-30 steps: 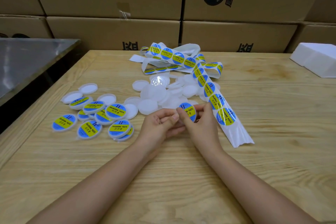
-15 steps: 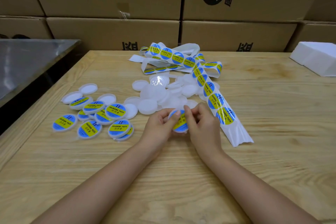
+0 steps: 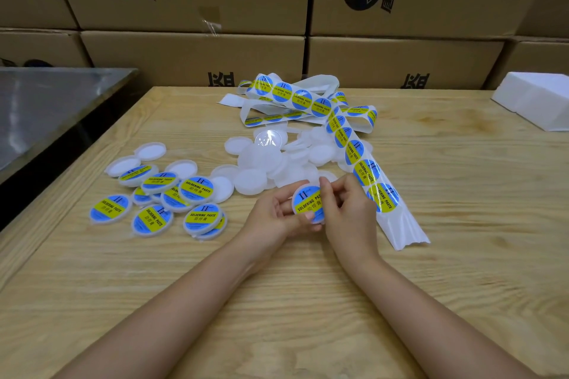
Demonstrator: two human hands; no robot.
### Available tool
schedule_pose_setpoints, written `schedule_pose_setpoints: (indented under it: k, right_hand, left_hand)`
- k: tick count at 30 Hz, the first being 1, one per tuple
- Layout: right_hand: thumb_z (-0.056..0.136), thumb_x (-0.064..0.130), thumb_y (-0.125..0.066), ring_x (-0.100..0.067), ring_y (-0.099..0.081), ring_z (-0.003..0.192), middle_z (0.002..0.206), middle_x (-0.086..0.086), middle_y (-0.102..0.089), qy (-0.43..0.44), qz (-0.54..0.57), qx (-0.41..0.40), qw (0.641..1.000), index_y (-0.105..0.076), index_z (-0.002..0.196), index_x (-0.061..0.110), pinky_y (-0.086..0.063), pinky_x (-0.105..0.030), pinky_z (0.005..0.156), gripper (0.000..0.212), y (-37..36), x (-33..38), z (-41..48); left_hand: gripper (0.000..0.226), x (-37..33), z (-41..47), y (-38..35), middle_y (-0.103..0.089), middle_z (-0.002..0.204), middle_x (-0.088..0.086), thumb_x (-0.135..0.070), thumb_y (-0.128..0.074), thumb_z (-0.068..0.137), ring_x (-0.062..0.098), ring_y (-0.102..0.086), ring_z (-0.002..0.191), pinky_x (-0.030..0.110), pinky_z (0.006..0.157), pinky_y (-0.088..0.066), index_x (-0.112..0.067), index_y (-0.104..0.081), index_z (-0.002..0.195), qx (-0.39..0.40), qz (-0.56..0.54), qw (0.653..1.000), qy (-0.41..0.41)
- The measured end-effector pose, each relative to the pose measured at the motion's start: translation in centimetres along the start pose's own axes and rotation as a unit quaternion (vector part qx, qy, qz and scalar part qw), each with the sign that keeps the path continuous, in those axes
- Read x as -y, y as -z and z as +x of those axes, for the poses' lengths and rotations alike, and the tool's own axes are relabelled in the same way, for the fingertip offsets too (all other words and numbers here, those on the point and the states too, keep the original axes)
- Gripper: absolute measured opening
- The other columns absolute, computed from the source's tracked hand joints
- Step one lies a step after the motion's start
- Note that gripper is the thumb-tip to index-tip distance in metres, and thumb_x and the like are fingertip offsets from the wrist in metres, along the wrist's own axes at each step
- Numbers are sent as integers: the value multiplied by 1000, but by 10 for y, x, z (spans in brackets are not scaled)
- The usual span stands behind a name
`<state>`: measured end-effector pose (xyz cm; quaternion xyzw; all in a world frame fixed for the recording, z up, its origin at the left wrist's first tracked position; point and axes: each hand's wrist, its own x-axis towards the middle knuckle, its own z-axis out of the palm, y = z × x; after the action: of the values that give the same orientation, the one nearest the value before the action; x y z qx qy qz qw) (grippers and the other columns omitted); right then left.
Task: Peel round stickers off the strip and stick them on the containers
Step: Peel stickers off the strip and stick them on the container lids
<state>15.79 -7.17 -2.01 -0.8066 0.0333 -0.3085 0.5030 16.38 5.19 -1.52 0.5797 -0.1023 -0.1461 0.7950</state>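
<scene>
1. Hands, two: the left hand [image 3: 271, 215] curls round one small round white plastic container [image 3: 319, 218], and the right hand [image 3: 348, 212] pinches its edge by the blue and yellow round sticker [image 3: 303, 198] on top
2. About nine stickered containers [image 3: 197, 189] lie heaped at the left; plain white containers [image 3: 261, 163], too many to count, sit behind the hands
3. One long shiny white sticker strip [image 3: 363, 163] runs just right of the right hand
4. Bare wood of the pale wooden table [image 3: 277, 286] shows around the arms
</scene>
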Motion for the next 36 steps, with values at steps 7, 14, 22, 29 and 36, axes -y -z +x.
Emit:
schedule_pose_setpoints:
  k: [7,14,22,29,36]
  right_hand:
    - [80,33,-70,-15,-57,56,58,-1,-58,-29,-21,73,997,-45,70,24,-45,-29,56,29,4,-3,5]
    - [84,15,-68,-2,-48,58,63,10,-53,16,56,196,979,-53,99,23,-38,-15,58,23,11,-1,1]
    - [95,10,-47,-9,-60,67,64,4,-64,27,45,153,987,-47,112,28,-46,-25,72,24,20,-5,4]
    - [89,10,-53,-28,-48,105,109,-7,-59,24,-146,-71,986,-49,126,7,-32,-31,88,38,49,-21,39]
    - [92,15,-50,-29,-52,113,118,-12,-62,-179,-120,-19,976,-51,129,5,-38,-31,91,38,61,-38,51]
  left_hand:
    - [48,-1,-2,-2,-67,103,19,18,-60,76,24,-66,86,33,74,-58,-7,-58,116,-19,39,999,-19]
    - [36,-7,2,8,-70,88,10,9,-47,88,19,-69,72,25,57,-55,-10,-55,117,-69,-63,996,-13]
    - [25,-13,1,11,-66,84,-4,-7,-47,95,5,-61,65,21,47,-48,-24,-66,97,-162,95,977,-104]
    - [32,-44,0,75,-57,104,5,-10,-35,94,14,-49,97,19,86,-36,-5,-59,114,-351,441,772,-294]
    - [36,-43,8,131,-56,119,17,-9,-34,94,35,-46,112,44,95,-23,-13,-55,123,-492,552,670,-70]
